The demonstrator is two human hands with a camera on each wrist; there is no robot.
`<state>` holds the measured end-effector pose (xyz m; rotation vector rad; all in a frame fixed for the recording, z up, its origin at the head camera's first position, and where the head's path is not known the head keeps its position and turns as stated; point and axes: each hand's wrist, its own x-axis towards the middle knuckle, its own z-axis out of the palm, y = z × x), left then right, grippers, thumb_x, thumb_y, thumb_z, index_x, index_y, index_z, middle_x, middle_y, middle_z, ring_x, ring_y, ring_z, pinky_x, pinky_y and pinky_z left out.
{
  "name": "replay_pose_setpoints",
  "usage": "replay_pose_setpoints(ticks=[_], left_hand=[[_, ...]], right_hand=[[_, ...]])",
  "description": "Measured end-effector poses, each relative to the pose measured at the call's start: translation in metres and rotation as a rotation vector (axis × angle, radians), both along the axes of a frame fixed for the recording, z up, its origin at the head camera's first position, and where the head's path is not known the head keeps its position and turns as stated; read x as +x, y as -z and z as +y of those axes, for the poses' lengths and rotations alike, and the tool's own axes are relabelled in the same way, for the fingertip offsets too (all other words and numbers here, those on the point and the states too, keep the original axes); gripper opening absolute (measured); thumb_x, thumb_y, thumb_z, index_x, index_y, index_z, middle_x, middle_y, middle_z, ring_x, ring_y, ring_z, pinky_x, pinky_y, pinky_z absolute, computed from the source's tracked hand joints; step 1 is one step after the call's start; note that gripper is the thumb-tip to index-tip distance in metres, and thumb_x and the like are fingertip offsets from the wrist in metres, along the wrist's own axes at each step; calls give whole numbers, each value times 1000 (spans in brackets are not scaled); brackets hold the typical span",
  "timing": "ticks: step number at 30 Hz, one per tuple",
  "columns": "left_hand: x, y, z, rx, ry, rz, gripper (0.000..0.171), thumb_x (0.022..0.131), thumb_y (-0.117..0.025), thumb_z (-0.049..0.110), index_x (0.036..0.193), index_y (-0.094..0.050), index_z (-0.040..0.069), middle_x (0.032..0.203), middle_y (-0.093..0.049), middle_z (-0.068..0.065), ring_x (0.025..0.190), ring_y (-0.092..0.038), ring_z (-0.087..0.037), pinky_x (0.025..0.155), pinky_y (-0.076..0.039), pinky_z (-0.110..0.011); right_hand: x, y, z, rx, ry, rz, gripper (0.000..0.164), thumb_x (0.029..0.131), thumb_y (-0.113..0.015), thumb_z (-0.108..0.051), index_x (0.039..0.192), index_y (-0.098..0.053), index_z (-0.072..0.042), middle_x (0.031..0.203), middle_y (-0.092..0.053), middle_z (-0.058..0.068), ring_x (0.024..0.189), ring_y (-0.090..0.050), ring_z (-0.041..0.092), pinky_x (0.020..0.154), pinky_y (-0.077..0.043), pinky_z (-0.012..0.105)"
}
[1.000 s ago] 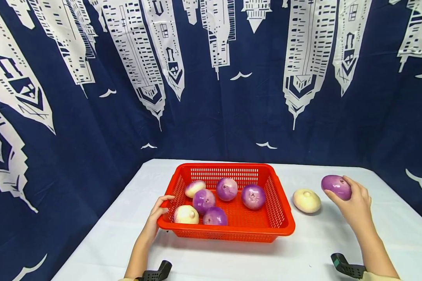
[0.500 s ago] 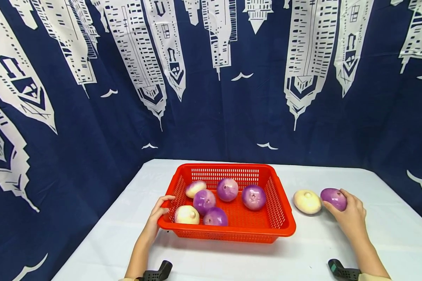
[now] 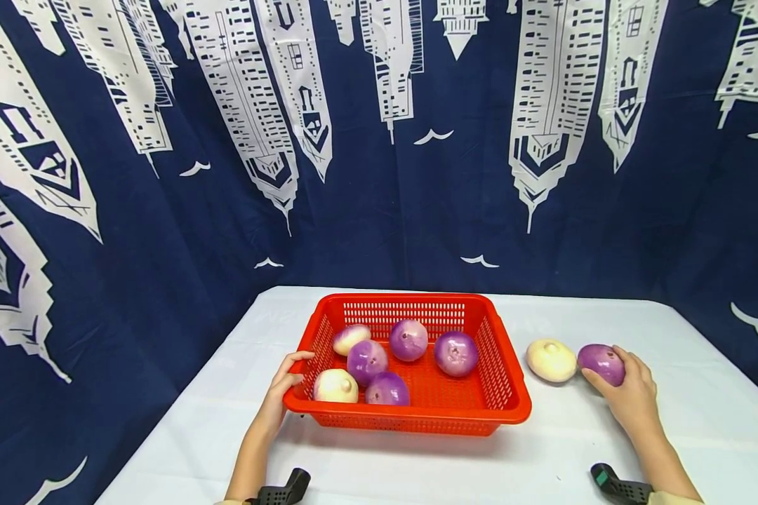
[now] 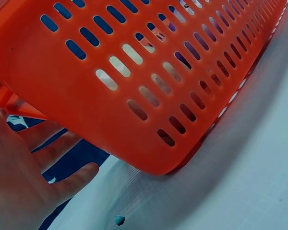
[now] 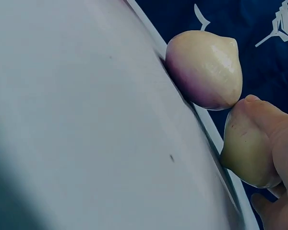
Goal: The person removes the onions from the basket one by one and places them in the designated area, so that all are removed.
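Observation:
My right hand holds a purple turnip, low at the table's right side. Beside it lies a cream turnip. In the right wrist view the held turnip shows its pale underside, close against the other turnip. My left hand rests at the left rim of a red plastic basket. In the left wrist view its fingers look straight and pass behind the basket wall, tips hidden; the thumb is spread. Several purple-and-cream turnips, one of them a purple turnip, lie in the basket.
A white cloth covers the table. Behind and to the left hangs a navy curtain printed with white buildings and gulls. Black camera mounts sit at both wrists.
My right hand has lowered the purple turnip from the air to beside the cream turnip, moving slightly leftward. The left hand and the basket have stayed in place.

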<state>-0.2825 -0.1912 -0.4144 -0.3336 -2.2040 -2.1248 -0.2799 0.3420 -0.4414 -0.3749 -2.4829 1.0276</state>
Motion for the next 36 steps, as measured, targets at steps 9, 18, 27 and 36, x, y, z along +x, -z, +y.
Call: replay_pose_setpoints(ticks=[9,18,27,36], left_hand=[[1,1,1,8,2,8,46,78,-33,8,122,-40,0,126,-39,-17,108,-43,-22,85,-41,-27],[2,-1,2,6,11,36,44,79,-33,9,121,-41,1,124,-38,-14,106,-44,-18,84,-41,-24],[3,-2,2,20,2,30,45,79,-33,7,122,-40,-1,124,-38,-15,109,-43,-22,86,-40,-27],[1,-1,2,12,-1,20,46,78,-33,8,122,-41,1,126,-38,-16,110,-42,-26,84,-42,-27]], right_hand=[[3,3,1,1,-35,32,77,86,-55,-33,140,-16,4,142,-4,37,127,-4,59,95,-12,69],[4,0,0,33,-31,81,75,85,-56,-35,140,-20,2,143,-4,35,130,-2,55,98,-8,67],[6,-9,-5,82,-11,95,74,84,-55,-37,139,-23,2,143,-8,34,130,-6,53,101,-4,65],[7,-22,-11,119,-43,89,77,86,-51,-40,139,-19,6,140,-16,37,131,-13,50,102,6,64]])
